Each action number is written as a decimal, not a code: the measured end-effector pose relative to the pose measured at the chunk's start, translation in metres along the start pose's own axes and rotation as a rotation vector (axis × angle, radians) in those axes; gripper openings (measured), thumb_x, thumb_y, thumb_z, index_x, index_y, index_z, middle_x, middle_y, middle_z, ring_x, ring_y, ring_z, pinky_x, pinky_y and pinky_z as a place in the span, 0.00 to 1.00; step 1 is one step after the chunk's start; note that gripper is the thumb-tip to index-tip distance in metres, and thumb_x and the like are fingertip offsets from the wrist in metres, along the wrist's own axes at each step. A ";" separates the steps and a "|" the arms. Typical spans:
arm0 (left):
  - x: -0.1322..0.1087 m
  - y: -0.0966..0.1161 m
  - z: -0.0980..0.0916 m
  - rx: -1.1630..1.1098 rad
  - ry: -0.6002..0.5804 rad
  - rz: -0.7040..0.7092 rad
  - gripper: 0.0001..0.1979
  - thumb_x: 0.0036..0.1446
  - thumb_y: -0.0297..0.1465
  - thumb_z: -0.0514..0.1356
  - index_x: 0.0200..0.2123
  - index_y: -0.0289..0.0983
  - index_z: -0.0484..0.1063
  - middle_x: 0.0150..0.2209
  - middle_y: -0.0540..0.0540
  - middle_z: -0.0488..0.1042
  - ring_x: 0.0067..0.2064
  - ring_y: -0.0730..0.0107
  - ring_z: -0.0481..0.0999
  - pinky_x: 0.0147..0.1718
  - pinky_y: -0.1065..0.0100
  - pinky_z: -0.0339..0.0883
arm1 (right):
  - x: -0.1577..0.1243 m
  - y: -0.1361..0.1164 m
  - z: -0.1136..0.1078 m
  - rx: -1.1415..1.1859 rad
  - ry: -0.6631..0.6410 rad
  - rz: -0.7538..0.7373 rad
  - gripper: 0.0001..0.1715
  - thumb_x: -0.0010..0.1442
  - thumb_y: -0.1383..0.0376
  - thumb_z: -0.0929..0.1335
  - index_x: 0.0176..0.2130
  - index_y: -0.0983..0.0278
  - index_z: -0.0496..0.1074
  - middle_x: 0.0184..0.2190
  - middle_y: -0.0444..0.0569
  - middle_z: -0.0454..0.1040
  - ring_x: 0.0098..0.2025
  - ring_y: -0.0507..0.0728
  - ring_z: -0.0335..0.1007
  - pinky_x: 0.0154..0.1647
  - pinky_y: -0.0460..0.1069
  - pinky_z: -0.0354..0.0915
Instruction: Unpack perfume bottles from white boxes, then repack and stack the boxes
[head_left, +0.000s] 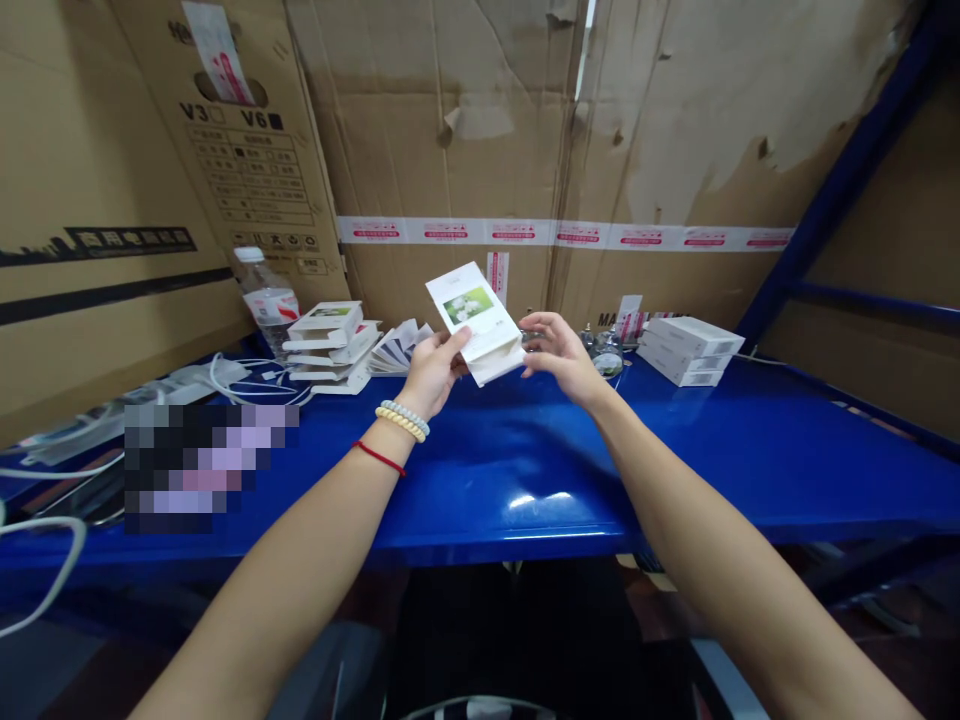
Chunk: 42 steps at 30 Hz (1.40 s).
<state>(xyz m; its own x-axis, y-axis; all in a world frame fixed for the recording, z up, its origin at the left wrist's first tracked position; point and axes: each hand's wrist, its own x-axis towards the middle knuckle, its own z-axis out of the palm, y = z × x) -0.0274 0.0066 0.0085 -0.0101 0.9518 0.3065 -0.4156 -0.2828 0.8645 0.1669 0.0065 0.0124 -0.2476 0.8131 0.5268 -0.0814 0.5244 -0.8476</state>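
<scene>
My left hand (437, 370) grips a small white box (480, 322) with a green picture on its front, thumb on the face and fingers behind. The box is tilted above the blue table, and its near end looks open, with a flap sticking out. Beside that end is my right hand (561, 358), thumb and fingers curled towards each other. Something small, greyish and see-through shows between them; I cannot make out what it is.
A stack of white boxes (328, 342) stands at the left by a plastic bottle (268, 300) and folded papers (401, 347). Cables (232, 385) lie further left. Small dark clear-wrapped items (606, 352) and closed white boxes (686, 348) sit right on the blue table (480, 490).
</scene>
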 end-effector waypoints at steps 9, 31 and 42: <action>-0.002 0.006 0.004 -0.039 0.118 -0.018 0.13 0.56 0.31 0.64 0.44 0.32 0.69 0.34 0.42 0.80 0.34 0.66 0.81 0.39 0.63 0.77 | -0.002 0.003 0.008 0.023 -0.071 -0.105 0.31 0.41 0.58 0.79 0.39 0.60 0.64 0.48 0.48 0.68 0.35 0.50 0.68 0.27 0.43 0.70; -0.008 -0.003 0.010 0.046 0.012 0.151 0.37 0.36 0.43 0.74 0.46 0.38 0.62 0.45 0.40 0.77 0.44 0.54 0.80 0.39 0.55 0.77 | -0.003 -0.006 0.012 0.299 -0.013 0.180 0.24 0.50 0.66 0.73 0.45 0.62 0.63 0.30 0.43 0.76 0.30 0.53 0.77 0.28 0.49 0.76; -0.010 -0.002 0.013 0.091 -0.007 0.148 0.38 0.33 0.43 0.75 0.46 0.38 0.62 0.45 0.40 0.76 0.45 0.54 0.79 0.36 0.60 0.78 | -0.001 -0.001 0.011 0.302 -0.011 0.149 0.29 0.47 0.59 0.77 0.44 0.61 0.63 0.29 0.42 0.76 0.29 0.52 0.75 0.30 0.49 0.75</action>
<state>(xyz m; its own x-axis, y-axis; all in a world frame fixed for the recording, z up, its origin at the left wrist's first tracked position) -0.0147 -0.0038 0.0088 -0.0584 0.8984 0.4353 -0.3258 -0.4293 0.8423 0.1569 0.0024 0.0119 -0.2883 0.8716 0.3966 -0.3257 0.3002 -0.8966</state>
